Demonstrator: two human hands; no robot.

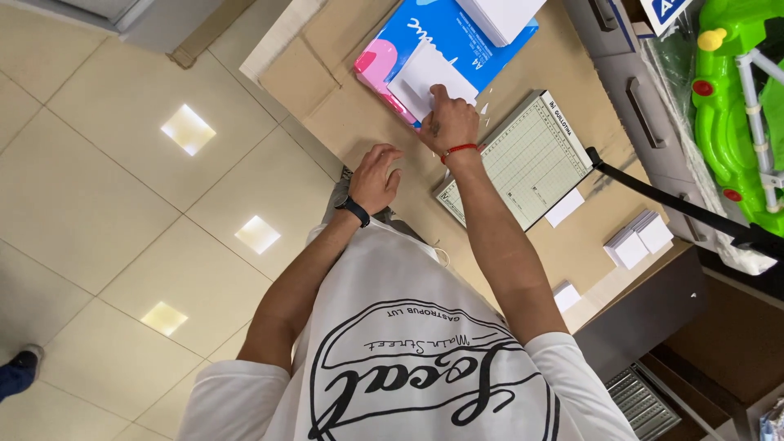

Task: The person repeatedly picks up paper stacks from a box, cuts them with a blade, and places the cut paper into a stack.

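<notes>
**Lifting one sheet cleanly off the pack**

The right hand [447, 122], with a red band at its wrist, is reaching across the table [327, 90] and bearing down on a white sheet [426, 77]. The sheet is lying on the near corner of a blue and pink paper pack [490, 45]. The fingers are bunched close together on the sheet's near edge. The back of the hand is hiding whether the thumb is under the paper, so I cannot tell if it is pinching or only pressing.

The left hand [374, 175], with a black watch, is resting at the table's edge just beside the right wrist. Its fingers are loosely curled and it is holding nothing.

A grid-marked cutter [523, 159] is lying just right of the right forearm, with its black lever [678, 208] swung out. Small white stacks [641, 237] are sitting beyond it, well apart from the sheet.

To do this well, the fingertips should probably be sliding the top sheet towards the body first. That way a corner is overhanging the pack before the thumb is coming under it. The free left hand would likely be doing more good flat on the pack, stopping it from skating on the smooth table. A light grip at one corner seems wise, since thin paper is creasing easily under a hard pinch.
</notes>
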